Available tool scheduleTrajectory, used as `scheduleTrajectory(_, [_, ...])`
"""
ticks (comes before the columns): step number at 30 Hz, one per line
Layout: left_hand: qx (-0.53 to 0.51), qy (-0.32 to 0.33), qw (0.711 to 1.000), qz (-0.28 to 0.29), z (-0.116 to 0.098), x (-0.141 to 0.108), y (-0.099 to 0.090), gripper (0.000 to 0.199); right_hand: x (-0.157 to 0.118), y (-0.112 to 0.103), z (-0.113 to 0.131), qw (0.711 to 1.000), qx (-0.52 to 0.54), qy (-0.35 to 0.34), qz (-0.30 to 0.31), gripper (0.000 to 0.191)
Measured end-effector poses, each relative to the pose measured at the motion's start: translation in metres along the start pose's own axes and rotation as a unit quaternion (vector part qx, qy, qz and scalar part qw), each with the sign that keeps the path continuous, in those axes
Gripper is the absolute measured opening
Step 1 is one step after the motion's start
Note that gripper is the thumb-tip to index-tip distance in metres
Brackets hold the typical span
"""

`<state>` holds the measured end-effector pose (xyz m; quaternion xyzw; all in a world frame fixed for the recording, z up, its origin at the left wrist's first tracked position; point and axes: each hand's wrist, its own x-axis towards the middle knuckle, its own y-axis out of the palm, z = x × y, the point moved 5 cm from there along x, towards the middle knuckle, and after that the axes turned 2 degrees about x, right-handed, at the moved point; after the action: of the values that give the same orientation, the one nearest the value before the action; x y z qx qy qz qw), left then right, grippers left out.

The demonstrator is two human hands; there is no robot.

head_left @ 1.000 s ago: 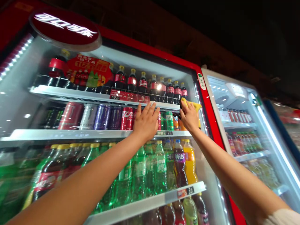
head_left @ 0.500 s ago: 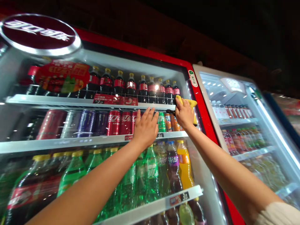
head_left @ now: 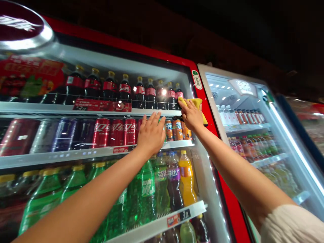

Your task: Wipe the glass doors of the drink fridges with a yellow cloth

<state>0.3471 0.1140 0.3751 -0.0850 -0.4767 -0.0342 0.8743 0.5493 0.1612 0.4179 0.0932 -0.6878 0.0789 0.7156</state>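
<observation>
My left hand (head_left: 151, 133) lies against the glass door of a red-framed drinks cooler (head_left: 206, 101), fingers stretched out, in front of the row of cans. To its right, my right hand (head_left: 191, 114) presses a yellow cloth (head_left: 197, 102) on the glass near the door's right edge, beside the end of the top shelf. Part of the cloth is hidden under the palm. A small black strap or cord (head_left: 177, 117) shows at the left of my right hand.
Behind the glass stand dark bottles (head_left: 125, 88), red cans (head_left: 102, 132) and green bottles (head_left: 147, 182). A second, white-framed cooler (head_left: 215, 126) adjoins on the right. A round sign (head_left: 20, 25) is at the upper left.
The view has shifted, so the cooler and its shelves appear further left. Both hands remain near the glass, and the yellow cloth is still under my right hand.
</observation>
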Motion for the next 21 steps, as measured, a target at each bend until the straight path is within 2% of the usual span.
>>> scheduleTrajectory(7, [-0.003,-0.007,1.000,-0.010,-0.022,0.000,0.011,0.049,-0.050,-0.002,-0.043,0.999,0.031,-0.027,-0.018,0.060])
scheduleTrajectory(12, [-0.008,0.007,1.000,-0.008,-0.052,0.006,0.022,0.050,-0.076,-0.002,-0.067,0.999,0.039,-0.030,-0.017,0.057])
scheduleTrajectory(15, [-0.008,0.022,1.000,0.002,-0.072,0.017,0.028,0.052,-0.063,-0.001,-0.078,0.999,0.038,-0.024,-0.021,0.055])
scheduleTrajectory(19, [-0.010,0.022,1.000,0.002,-0.088,0.037,0.035,0.052,-0.019,0.001,-0.088,1.000,0.026,-0.001,-0.009,0.055])
scheduleTrajectory(21, [-0.011,0.014,1.000,0.001,-0.093,0.045,0.038,0.051,-0.006,0.002,-0.091,0.999,0.034,0.002,-0.010,0.056])
